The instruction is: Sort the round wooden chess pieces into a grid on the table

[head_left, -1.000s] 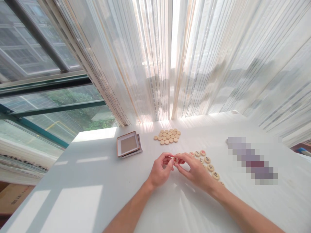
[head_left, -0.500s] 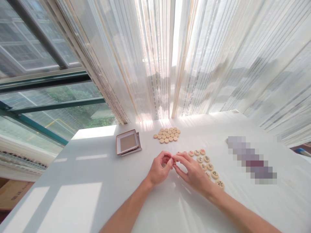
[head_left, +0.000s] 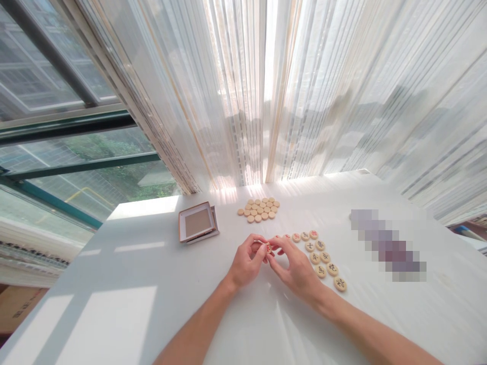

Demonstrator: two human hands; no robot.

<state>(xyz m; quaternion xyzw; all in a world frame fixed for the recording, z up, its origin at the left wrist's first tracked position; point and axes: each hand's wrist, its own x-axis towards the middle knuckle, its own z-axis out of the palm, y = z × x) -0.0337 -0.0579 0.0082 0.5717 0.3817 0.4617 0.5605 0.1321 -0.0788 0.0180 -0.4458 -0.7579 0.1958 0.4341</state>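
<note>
My left hand (head_left: pixel 246 259) is closed on a Chinese chess piece (head_left: pixel 268 248), a small round wooden disc with a red character, gripped between thumb and fingers. From the other side, the thumb and index finger of my right hand (head_left: pixel 299 266) also close around its edge. Both hands are just above the white table (head_left: pixel 251 314). Beside and beyond my right hand lie face-up pieces (head_left: pixel 320 271) with black or red characters, set out in slanting rows. My right fingers partly cover the row of red ones.
Farther back, a cluster of plain-faced discs (head_left: pixel 265 216) lies close together. An open shallow box (head_left: pixel 196 223) rests left of them, stacked on another box part. A pixelated object (head_left: pixel 388 246) is on the right. Sheer curtains (head_left: pixel 243 101) hang along the far table edge.
The piece has turned so its red character shows more. My right fingers have shifted slightly around it. The whole view has moved a little, uncovering more of the black-lettered pieces.
</note>
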